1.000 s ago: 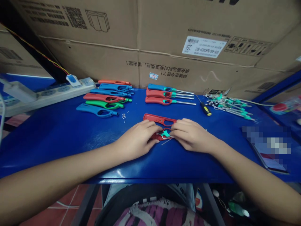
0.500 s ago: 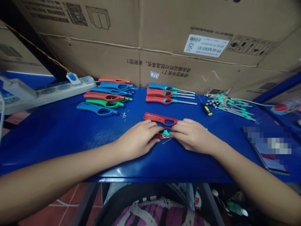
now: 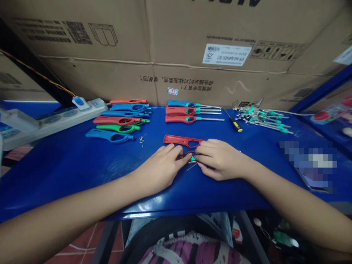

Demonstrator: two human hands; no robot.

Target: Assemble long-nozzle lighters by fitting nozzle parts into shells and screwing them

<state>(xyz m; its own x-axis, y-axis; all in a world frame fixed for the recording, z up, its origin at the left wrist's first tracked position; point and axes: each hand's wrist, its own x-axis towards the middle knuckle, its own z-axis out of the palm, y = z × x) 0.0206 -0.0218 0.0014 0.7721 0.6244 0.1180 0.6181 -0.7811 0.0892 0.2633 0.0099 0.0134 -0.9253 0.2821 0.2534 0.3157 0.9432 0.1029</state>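
Note:
My left hand (image 3: 165,163) and my right hand (image 3: 217,158) meet over a red lighter casing half (image 3: 190,152), most of it hidden under my fingers. A green trigger (image 3: 192,158) shows in the gap between my fingertips. The left thumb and fingers pinch the casing by the trigger; the right fingers are curled round its other end. Just beyond lies the other red casing half (image 3: 178,140), its inside facing up and its right end close to my right knuckles. A thin metal rod (image 3: 191,167) pokes out below the casing.
Empty lighter casings (image 3: 110,135) lie at the left, beside small screws (image 3: 141,140). Assembled lighters (image 3: 180,119), a screwdriver (image 3: 235,125) and metal lighter tubes with green triggers (image 3: 264,119) line the back. A power strip (image 3: 55,119), cardboard box (image 3: 123,77) and pixelated phone (image 3: 310,167) surround these.
My left thumb has moved onto the green trigger, covering more of it, and my right fingers have closed in. The camera view has shifted slightly.

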